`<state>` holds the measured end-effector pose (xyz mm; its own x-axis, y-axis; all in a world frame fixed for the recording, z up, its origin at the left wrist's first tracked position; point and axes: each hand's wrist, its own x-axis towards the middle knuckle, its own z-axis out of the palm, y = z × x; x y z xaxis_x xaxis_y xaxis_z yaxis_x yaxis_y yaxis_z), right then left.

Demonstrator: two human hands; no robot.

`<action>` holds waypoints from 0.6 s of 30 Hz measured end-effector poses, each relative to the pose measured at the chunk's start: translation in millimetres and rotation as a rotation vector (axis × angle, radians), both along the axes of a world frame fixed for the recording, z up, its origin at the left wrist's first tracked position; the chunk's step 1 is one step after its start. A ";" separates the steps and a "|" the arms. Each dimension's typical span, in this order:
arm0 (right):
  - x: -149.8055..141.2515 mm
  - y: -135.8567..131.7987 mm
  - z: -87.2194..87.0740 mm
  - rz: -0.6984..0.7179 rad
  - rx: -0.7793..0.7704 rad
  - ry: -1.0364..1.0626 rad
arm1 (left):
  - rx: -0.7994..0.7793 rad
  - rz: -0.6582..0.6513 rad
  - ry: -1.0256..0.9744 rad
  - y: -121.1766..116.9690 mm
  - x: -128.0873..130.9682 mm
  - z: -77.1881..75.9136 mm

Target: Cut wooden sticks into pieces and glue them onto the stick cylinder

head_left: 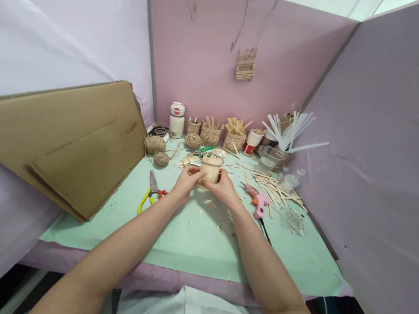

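Note:
Between my two hands, over the middle of the table, stands a small upright cup made of wooden sticks (pixel 211 169), with a band of twine near its top. My left hand (pixel 189 179) grips its left side with thumb and fingers. On the other side my right hand (pixel 223 186) is closed around the lower right of the cup. Some of the right fingers are hidden behind it. A pair of shears with yellow and red handles (pixel 153 191) lies left of my left hand. To the right of my hands rests a pink glue gun (pixel 258 200).
Loose wooden sticks (pixel 279 189) and clear plastic cups (pixel 270 159) lie at right. Twine balls (pixel 155 144), a white bottle (pixel 176 123) and stick-filled baskets (pixel 234 138) line the back. Cardboard (pixel 82 147) leans at left. A small stick rack (pixel 245 65) hangs on the pink wall.

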<state>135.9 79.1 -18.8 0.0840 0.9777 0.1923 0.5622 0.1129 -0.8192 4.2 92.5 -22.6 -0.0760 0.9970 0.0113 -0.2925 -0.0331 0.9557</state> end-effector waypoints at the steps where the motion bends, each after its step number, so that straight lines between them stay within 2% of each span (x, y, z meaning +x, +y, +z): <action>1: 0.0 -0.2 0.1 -0.001 0.001 -0.001 | -0.012 -0.015 -0.006 -0.1 0.2 0.1; 6: -0.7 -1.8 1.8 -0.002 0.001 -0.011 | -0.059 -0.064 -0.029 -0.4 0.6 1.6; 18: -2.5 -5.1 4.9 0.002 0.007 -0.029 | -0.052 -0.065 -0.039 -0.6 0.2 2.2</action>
